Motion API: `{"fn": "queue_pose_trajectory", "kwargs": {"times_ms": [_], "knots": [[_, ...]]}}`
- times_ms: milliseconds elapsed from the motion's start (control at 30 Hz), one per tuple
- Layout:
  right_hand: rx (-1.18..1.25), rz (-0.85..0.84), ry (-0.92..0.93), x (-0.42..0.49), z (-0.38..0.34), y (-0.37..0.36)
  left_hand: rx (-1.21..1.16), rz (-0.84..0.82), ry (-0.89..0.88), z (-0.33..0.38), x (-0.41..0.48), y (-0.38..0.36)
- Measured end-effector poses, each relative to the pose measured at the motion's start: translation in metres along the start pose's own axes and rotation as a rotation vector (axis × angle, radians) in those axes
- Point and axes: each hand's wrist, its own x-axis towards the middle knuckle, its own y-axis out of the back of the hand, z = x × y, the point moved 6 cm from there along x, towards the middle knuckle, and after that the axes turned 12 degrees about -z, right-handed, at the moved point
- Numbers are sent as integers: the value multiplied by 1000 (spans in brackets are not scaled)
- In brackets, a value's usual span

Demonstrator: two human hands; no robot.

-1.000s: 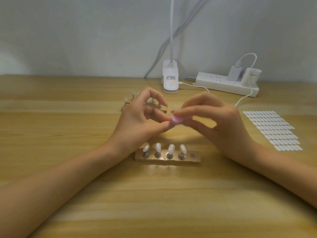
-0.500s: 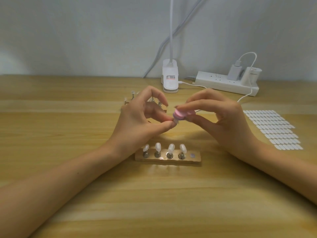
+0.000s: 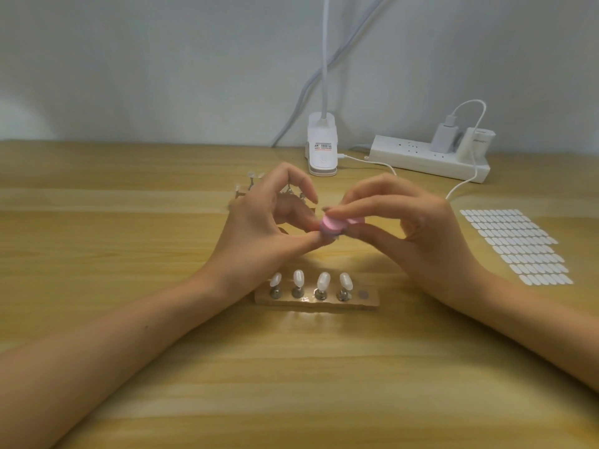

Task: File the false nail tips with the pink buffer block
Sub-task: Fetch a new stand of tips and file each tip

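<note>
My right hand [image 3: 411,234] pinches the pink buffer block [image 3: 337,224] between thumb and forefinger above the table's middle. My left hand [image 3: 262,231] pinches a small nail tip on its stand against the block's left end; the tip itself is mostly hidden by the block and my fingertips. In front of both hands lies a wooden holder [image 3: 316,299] carrying several white false nail tips [image 3: 323,280] on metal pegs, with one bare socket at its right end. A second holder [image 3: 246,192] with more pegs sits behind my left hand, partly hidden.
A white clip lamp base [image 3: 322,150] stands at the back centre. A white power strip [image 3: 431,158] with chargers and a cable lies back right. A sheet of white adhesive tabs [image 3: 515,246] lies flat at the right. The wall closes off the table's far edge.
The pink block has shifted slightly left and tilted between my fingers, rubbing against the tip held by my left hand. Both hands stay in nearly the same place.
</note>
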Motion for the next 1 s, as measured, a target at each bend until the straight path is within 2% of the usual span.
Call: {"fn": "queue_pose_trajectory", "kwargs": {"times_ms": [133, 267, 400, 500, 1000], "knots": [[5, 11, -25, 0, 3, 2, -17, -4, 15, -1, 0, 0], [-1, -43, 41, 1, -3, -4, -46, -15, 15, -1, 0, -1], [28, 8, -61, 1, 6, 3, -17, -5, 21, -1, 0, 0], [50, -36, -18, 2, 1, 0, -2, -15, 5, 1, -1, -2], [-40, -43, 41, 1, -5, -2, -56, -38, -25, 2, 0, -2]]}}
